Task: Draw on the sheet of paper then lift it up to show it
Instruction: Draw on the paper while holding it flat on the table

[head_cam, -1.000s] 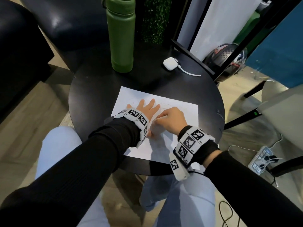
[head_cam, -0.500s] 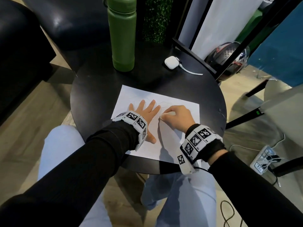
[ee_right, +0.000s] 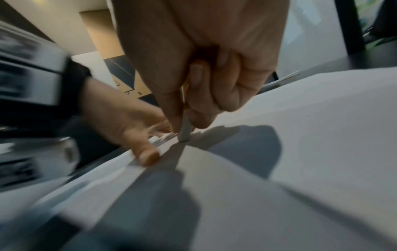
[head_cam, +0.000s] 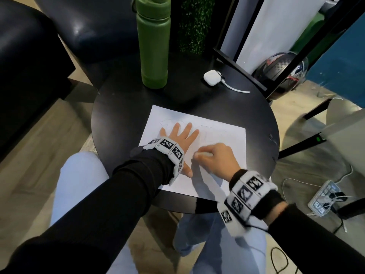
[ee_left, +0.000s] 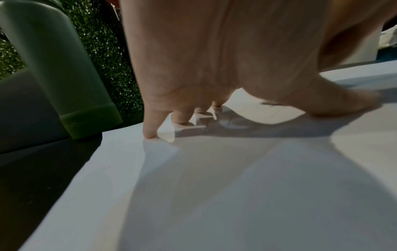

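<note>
Your biggest risk sits at the left: if your left hand eases its pressure while the pencil drags, the sheet of paper can slide or buckle on the smooth black round table, and the faint line already traced near its far edge would break. The near edge of the sheet reaches the table's rim just above your knees, so a push toward you could tip it off. A wide sweep of your elbow could knock the green water bottle, which stands upright well beyond the paper's far left corner; the white earbud case with its cable lies further right, well clear of the sheet.

Your left hand lies flat and spread, fingers straight with their tips pressing the paper, thumb splayed toward you; it holds nothing and simply pins the sheet.

Moving right, your right hand is curled tight round a thin pale pencil, pinched between thumb and the first fingers, its tip touching the paper just beside your left thumb. The wrist is blurred, so I judge the stroke is under way and the drawing unfinished. Press too hard here and the tip may snag or tear the sheet; grip too low and your knuckles hide the line you follow.
</note>
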A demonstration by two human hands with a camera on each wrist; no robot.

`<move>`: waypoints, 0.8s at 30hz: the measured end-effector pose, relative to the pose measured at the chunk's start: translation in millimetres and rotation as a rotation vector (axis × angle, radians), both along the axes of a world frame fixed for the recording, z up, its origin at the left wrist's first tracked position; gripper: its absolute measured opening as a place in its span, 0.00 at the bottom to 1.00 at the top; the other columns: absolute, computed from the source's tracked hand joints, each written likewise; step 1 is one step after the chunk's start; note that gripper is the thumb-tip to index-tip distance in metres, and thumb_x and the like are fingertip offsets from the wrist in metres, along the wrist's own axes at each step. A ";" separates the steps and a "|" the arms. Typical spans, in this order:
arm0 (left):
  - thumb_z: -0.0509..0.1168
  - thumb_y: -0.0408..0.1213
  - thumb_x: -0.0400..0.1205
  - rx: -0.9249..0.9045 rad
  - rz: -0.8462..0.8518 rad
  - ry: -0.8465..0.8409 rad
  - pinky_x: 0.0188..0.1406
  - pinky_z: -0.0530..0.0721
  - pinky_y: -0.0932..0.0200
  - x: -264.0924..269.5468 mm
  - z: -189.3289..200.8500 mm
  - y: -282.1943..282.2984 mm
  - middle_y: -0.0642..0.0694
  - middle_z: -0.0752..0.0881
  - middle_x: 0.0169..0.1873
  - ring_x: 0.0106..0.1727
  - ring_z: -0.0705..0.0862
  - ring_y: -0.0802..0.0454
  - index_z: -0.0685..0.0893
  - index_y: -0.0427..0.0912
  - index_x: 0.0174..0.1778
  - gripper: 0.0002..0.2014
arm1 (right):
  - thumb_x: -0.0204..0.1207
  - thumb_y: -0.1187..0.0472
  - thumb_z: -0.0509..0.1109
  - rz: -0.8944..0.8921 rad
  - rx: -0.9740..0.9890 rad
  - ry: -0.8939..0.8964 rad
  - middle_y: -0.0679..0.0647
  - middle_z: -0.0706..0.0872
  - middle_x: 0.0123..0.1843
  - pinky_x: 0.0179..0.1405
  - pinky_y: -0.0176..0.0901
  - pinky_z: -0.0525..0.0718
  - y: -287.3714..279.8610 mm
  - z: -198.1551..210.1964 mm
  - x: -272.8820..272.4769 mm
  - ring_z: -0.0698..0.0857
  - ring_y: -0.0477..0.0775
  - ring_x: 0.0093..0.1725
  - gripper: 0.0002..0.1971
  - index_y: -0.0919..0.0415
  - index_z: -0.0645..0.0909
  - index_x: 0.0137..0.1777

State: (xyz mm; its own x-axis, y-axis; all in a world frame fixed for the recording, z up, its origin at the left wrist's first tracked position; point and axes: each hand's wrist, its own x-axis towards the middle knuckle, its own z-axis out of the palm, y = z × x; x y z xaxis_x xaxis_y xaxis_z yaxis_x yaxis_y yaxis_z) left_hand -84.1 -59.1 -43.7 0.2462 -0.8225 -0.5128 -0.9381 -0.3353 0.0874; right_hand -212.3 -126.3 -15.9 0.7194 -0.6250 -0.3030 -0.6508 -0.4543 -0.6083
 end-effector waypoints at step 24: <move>0.73 0.63 0.66 0.008 0.020 0.022 0.77 0.43 0.29 -1.4 4.0 2.1 0.51 0.31 0.82 0.83 0.34 0.40 0.32 0.54 0.81 0.62 | 0.73 0.58 0.70 -0.210 0.120 -0.055 0.51 0.89 0.46 0.51 0.38 0.81 3.0 -12.2 -7.5 0.83 0.48 0.48 0.10 0.59 0.90 0.50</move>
State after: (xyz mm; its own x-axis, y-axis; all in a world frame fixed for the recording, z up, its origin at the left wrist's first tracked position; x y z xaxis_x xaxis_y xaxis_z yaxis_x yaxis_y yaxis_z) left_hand -85.5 -57.0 -39.7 0.2511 -0.8135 -0.5245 -0.9292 -0.3544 0.1048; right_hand -219.8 -123.3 -28.1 0.5950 -0.7242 -0.3486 -0.6880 -0.2347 -0.6867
